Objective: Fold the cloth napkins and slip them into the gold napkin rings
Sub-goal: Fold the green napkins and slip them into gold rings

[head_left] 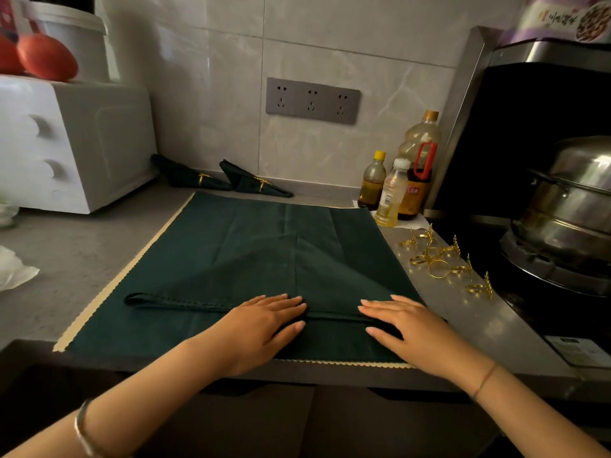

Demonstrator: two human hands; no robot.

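At lower centre, the left hand (264, 325) and right hand (410, 328) press flat, fingers straight and close together, on the folded green napkin (264, 276) at mid-frame; loose gold napkin rings (439, 262) lie just right of it

Dim, warm light; corners blurred and bent by wide-angle distortion.

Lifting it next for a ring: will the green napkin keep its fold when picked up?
Probably floppy: the napkin lies limp and creased. Its fold, pressed flat by the left hand and right hand, may open once released.
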